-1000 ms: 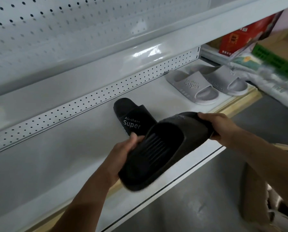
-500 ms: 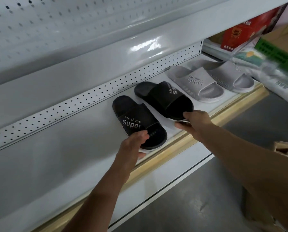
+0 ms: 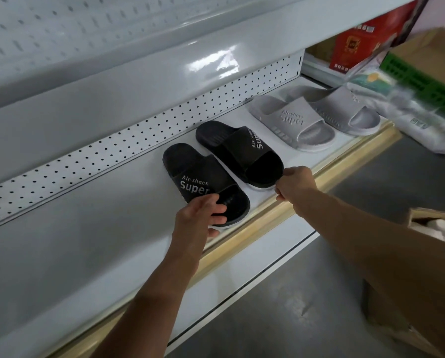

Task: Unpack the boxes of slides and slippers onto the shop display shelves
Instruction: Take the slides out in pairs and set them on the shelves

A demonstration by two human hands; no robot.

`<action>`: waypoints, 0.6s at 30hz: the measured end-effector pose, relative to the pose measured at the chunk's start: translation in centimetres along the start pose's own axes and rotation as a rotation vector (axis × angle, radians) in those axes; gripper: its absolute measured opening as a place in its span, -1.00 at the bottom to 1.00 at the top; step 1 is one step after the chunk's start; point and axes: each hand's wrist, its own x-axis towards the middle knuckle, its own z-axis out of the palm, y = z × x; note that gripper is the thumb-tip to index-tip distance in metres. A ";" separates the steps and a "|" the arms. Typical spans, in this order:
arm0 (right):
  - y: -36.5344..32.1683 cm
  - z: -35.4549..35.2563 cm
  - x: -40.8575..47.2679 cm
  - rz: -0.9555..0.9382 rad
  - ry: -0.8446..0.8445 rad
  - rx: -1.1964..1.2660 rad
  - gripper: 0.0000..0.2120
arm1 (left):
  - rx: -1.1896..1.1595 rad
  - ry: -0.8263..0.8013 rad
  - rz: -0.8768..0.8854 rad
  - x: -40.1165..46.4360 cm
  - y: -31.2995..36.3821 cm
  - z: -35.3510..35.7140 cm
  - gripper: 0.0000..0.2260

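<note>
Now both black slides [image 3: 224,161] lie paired on the shelf [image 3: 113,228], left hand [image 3: 200,215] and right hand [image 3: 295,183] pinching the heels at six o'clock: pair placed.

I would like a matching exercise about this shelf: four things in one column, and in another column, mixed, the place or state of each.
Things:
1. left black slide
2. right black slide
3. grey slides
4. red box

Places or states:
A. at the right end of the shelf, untouched
B. gripped at its near end by the left hand
C. behind the shelf, far right
D. its near end at the fingers of the right hand

Pairs: 1-B, 2-D, 3-A, 4-C
</note>
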 end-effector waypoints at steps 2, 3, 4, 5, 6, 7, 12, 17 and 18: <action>0.3 -0.3 -0.7 -0.044 0.010 0.023 -0.71 | -0.050 0.013 -0.029 -0.1 0.3 0.4 -0.86; 0.6 -0.6 -1.0 -0.064 0.019 0.042 -0.67 | -0.065 0.018 -0.034 -0.2 0.4 0.6 -0.86; 0.8 -0.9 -1.4 -0.083 0.025 0.070 -0.65 | -0.078 0.021 -0.039 -0.3 0.5 0.8 -0.85; 1.2 -1.1 -1.8 -0.098 0.025 0.110 -0.64 | -0.094 0.022 -0.046 -0.5 0.5 1.0 -0.85; 1.7 -1.4 -2.4 -0.107 0.020 0.155 -0.64 | -0.115 0.020 -0.056 -0.8 0.5 1.2 -0.85; 2.2 -1.6 -3.0 -0.111 0.014 0.204 -0.65 | -0.137 0.017 -0.066 -1.2 0.5 1.4 -0.85; 5.5 -3.0 -5.3 -0.121 0.029 0.320 -0.71 | -0.137 -0.086 -0.106 -3.3 0.2 4.8 -0.86; 8.9 -6.7 -6.2 -0.105 0.074 0.298 -0.71 | -0.083 -0.198 -0.227 -4.3 -1.7 9.4 -0.86; 9.7 -7.8 -6.2 -0.097 0.089 0.303 -0.72 | -0.074 -0.204 -0.251 -4.4 -2.1 10.4 -0.86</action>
